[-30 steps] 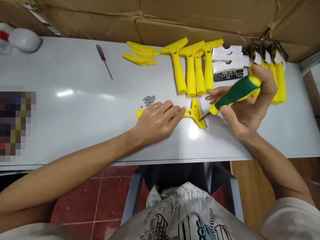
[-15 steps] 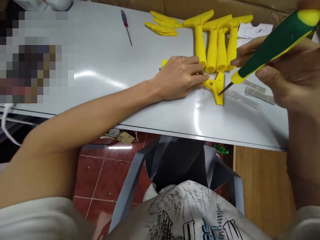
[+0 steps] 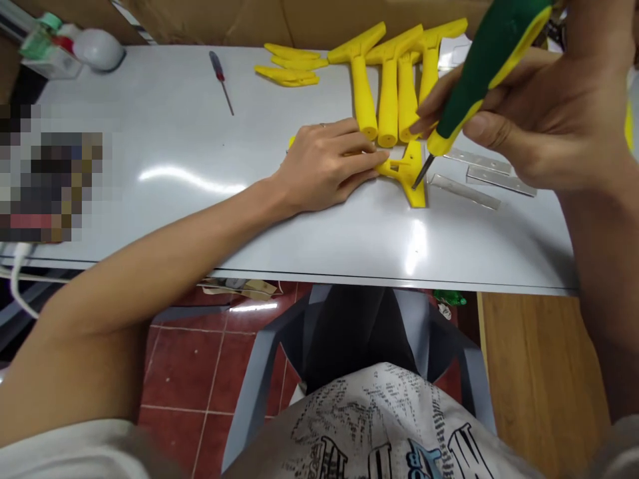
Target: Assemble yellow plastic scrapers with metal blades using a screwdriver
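My left hand point(image 3: 327, 163) is wrapped round the handle of a yellow plastic scraper point(image 3: 417, 156) and holds it flat against the table. The scraper's T-shaped head sticks out past my fingers to the right; most of its handle is hidden. A green and yellow screwdriver point(image 3: 466, 93) is gripped in my right hand point(image 3: 524, 130), slanting down to the left. Its tip rests at the lower part of the scraper head; any screw there is too small to tell. Flat metal blades point(image 3: 465, 191) lie just right of the head, under my right hand.
Behind my hands several yellow scraper handles point(image 3: 367, 93) lie side by side, with thin yellow pieces point(image 3: 294, 76) left of them. Farther left lies a small screwdriver point(image 3: 221, 80). A white rounded object point(image 3: 98, 50) stands at the back left corner. Cardboard point(image 3: 239, 23) borders the table's rear.
The camera view has shifted, so the table things appear farther left. The screwdriver stands somewhat steeper, its tip still at the scraper head. My left hand keeps its hold.
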Action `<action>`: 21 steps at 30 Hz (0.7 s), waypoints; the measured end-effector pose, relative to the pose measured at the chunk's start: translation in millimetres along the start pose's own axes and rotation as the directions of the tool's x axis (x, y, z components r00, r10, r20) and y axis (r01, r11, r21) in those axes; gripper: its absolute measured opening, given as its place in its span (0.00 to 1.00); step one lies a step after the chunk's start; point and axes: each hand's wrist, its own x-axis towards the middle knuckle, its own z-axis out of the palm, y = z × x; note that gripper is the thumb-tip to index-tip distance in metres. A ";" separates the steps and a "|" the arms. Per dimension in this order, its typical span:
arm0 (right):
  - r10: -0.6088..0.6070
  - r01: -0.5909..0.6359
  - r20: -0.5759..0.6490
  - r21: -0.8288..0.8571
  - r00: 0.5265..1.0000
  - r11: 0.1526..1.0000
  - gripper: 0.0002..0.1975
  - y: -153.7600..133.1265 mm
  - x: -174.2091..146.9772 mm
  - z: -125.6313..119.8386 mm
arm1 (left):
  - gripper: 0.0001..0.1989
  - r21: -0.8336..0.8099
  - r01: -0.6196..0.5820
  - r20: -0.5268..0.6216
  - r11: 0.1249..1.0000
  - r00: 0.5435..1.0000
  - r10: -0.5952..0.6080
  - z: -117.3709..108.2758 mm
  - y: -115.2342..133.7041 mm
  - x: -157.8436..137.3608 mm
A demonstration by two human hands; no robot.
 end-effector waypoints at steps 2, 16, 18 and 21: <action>0.109 -0.112 -0.063 -0.050 0.992 0.992 0.73 7.7 -7.3 -25.3 | 0.26 0.013 -0.024 -0.017 1.000 1.000 0.024 0.9 -2.9 -0.5; 0.125 -0.134 -0.489 0.017 0.863 0.991 0.63 -10.7 -44.5 94.2 | 0.23 -0.009 0.070 -0.095 0.997 0.993 -0.071 -4.7 33.8 -14.5; 0.133 -0.137 -0.478 0.025 0.868 0.990 0.64 -20.8 -49.6 89.0 | 0.24 0.001 0.070 -0.103 0.998 0.992 -0.070 -6.9 37.1 -14.6; 0.129 -0.140 -0.487 0.014 0.864 0.990 0.64 -26.0 -52.0 48.6 | 0.24 -0.001 0.064 -0.087 0.998 0.994 -0.063 -9.3 36.3 -13.3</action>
